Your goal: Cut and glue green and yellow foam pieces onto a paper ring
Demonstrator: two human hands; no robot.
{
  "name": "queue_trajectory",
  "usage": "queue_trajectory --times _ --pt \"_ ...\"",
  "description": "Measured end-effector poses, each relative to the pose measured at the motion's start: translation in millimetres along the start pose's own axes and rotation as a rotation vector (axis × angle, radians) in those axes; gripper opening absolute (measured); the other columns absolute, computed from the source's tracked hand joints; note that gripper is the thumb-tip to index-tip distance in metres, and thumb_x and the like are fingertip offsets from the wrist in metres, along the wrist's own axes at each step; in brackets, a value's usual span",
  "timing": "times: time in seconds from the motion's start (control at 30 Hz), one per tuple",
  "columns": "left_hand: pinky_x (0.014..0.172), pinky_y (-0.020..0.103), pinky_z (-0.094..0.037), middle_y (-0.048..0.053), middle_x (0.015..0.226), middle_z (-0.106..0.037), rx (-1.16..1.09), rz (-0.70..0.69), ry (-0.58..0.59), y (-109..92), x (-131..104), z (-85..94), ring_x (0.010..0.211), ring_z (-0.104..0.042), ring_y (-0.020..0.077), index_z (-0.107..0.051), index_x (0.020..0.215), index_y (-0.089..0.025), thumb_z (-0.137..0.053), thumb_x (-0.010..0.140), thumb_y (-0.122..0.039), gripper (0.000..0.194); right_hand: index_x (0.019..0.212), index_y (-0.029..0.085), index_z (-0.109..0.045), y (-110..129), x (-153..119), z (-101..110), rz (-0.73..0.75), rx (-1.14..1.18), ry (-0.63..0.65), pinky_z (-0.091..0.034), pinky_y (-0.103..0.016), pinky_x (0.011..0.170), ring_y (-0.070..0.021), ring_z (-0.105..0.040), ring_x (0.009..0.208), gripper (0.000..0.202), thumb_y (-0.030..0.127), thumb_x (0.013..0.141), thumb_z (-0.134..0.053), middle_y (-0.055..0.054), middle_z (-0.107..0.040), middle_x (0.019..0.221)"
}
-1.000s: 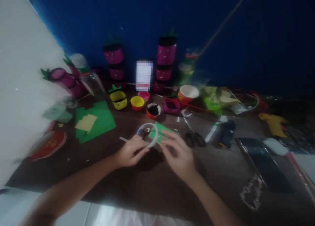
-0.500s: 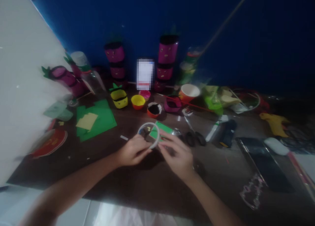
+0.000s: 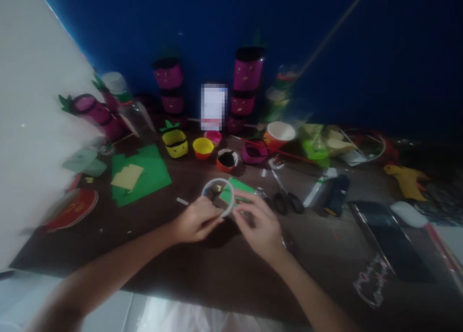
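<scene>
A pale round ring [image 3: 230, 197], perhaps a cup rim, is held above the dark table. My left hand [image 3: 198, 220] is closed on its lower left side. At its right edge, my right hand [image 3: 258, 223] has thumb and fingertips bent close together against it; whether they pinch anything is too blurred to tell. Behind the ring lies a small green sheet [image 3: 240, 187]. A yellow cup [image 3: 203, 149], an orange cup with a dark inside [image 3: 227, 160] and a yellow pot with green leaves [image 3: 175, 144] stand farther back.
Green sheets [image 3: 159, 170] lie left. Scissors [image 3: 285, 192], a dark-handled tool [image 3: 337, 196], a black phone [image 3: 388, 240] and a yellow glue gun [image 3: 405, 180] lie right. Purple towers [image 3: 249, 76] and a lit, blurred screen [image 3: 213, 105] stand behind; a bottle [image 3: 133, 112] leans at left.
The fingers of my right hand have shifted slightly at the ring's right edge. My left hand keeps its hold, and the view has moved a little.
</scene>
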State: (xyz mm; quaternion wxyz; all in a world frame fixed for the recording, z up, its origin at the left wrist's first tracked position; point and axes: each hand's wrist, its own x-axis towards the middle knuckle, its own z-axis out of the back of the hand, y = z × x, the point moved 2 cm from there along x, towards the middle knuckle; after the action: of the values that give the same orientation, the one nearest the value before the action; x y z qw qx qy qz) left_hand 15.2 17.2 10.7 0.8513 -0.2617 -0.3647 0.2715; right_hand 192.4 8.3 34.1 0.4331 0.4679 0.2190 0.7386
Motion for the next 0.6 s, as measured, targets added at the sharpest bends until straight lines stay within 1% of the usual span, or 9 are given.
queue_trajectory --times 0.1,0.33,0.5,0.6 --pt "0.067 0.029 -0.039 0.004 0.066 -0.059 0.001 0.005 0.004 1.3 -0.5 -0.6 0.062 -0.051 0.0139 -0.060 0.094 -0.013 -0.048 0.087 -0.020 0.016 0.078 0.021 -0.059 0.6 1.1 0.0 -0.004 -0.003 0.019 -0.050 -0.036 0.087 -0.0191 -0.060 0.100 0.011 0.011 0.079 -0.056 -0.008 -0.063 0.105" --pt "0.068 0.029 -0.039 0.005 0.069 -0.061 0.009 0.004 0.006 1.4 -1.6 -0.7 0.063 -0.051 0.0138 -0.060 0.095 -0.013 -0.048 0.086 -0.019 0.016 0.077 0.021 -0.057 -0.1 0.3 0.2 -0.033 -0.009 0.044 -0.049 -0.036 0.087 -0.0187 -0.059 0.099 0.010 0.012 0.080 -0.056 -0.008 -0.061 0.105" --pt "0.068 0.029 -0.039 0.005 0.068 -0.060 0.015 0.013 0.017 1.3 -2.2 -0.6 0.063 -0.051 0.0140 -0.060 0.095 -0.013 -0.047 0.087 -0.019 0.016 0.077 0.021 -0.056 -2.4 -0.1 0.0 -0.040 -0.007 0.042 -0.049 -0.037 0.087 -0.0197 -0.059 0.100 0.009 0.012 0.080 -0.055 -0.008 -0.061 0.104" --pt "0.069 0.030 -0.039 0.005 0.068 -0.060 0.010 0.012 0.017 2.3 -2.8 -1.4 0.063 -0.052 0.0142 -0.060 0.094 -0.013 -0.047 0.087 -0.020 0.017 0.078 0.021 -0.057 -3.5 -0.4 0.3 -0.038 0.005 0.029 -0.049 -0.036 0.086 -0.0191 -0.059 0.100 0.010 0.011 0.080 -0.055 -0.008 -0.062 0.103"
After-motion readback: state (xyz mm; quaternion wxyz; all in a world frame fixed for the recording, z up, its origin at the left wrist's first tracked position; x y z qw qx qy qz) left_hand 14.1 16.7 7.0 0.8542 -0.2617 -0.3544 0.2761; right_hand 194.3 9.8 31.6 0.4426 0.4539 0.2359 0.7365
